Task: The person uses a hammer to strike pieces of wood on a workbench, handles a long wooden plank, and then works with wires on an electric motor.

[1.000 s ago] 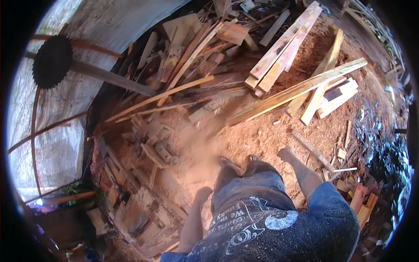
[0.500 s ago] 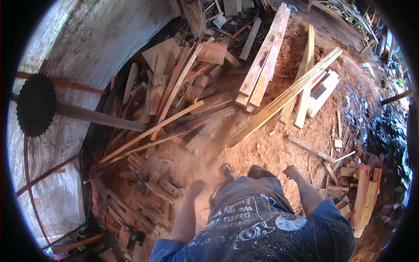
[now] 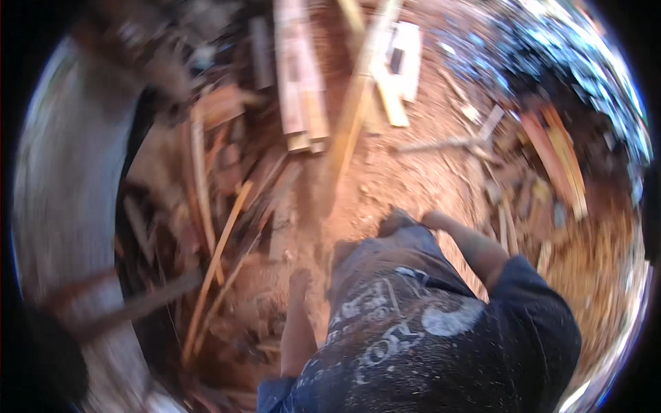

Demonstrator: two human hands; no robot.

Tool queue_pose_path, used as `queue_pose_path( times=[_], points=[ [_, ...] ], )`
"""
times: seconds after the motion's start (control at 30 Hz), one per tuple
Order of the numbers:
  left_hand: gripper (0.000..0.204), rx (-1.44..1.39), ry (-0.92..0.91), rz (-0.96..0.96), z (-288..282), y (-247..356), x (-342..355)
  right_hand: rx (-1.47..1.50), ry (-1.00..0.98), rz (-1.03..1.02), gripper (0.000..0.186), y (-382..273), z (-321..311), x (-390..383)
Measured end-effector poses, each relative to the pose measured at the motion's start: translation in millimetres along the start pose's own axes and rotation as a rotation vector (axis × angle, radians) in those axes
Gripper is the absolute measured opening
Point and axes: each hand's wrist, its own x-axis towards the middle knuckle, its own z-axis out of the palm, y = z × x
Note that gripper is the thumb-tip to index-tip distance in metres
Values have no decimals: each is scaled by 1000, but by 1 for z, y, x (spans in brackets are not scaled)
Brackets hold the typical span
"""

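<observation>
My left hand (image 3: 301, 280) hangs left of my body above the sawdust-covered ground (image 3: 372, 172). My right hand (image 3: 432, 219) is low beside my shorts (image 3: 406, 241). Both hands are smeared by motion, so I cannot make out their fingers or whether they hold anything. Beyond my feet, long pale planks (image 3: 297, 82) lie beside a yellow board (image 3: 344, 144) that crosses shorter boards (image 3: 389, 96). My dark, dusty shirt (image 3: 427, 351) fills the bottom of the view.
A jumbled heap of offcuts and slats (image 3: 213, 206) covers the left, beside a pale sheet wall (image 3: 62, 172). At the right are reddish boards (image 3: 551, 155), scattered scraps (image 3: 530, 206) and dark debris with bluish glints (image 3: 564, 55).
The whole view has swung right and blurred: the planks appear farther left, the right-hand boards higher. The saw blade at left is no longer clearly visible. My hands remain low at my sides.
</observation>
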Motion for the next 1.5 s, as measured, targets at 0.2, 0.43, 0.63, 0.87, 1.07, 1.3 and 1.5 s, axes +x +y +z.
queue_pose_path(
  times=[0.2,0.43,0.63,0.87,1.07,1.3,1.5],
  points=[
    [26,406,-95,-92,5,1,-3,709,319,439,44,-37,-33,-65],
    [32,242,-123,-158,-2,33,17,929,358,611,38,-38,29,-101],
    [28,275,-123,-81,27,84,27,1092,386,671,34,15,76,-99],
    [15,657,-120,-80,151,132,-3,1258,351,661,39,95,88,-131],
    [23,813,-201,67,313,191,-9,1198,350,708,40,199,148,-173],
    [24,867,-404,195,440,265,24,1282,575,874,38,274,216,-229],
    [27,1311,-680,350,508,307,89,1482,754,1206,35,205,309,-273]
  ],
)
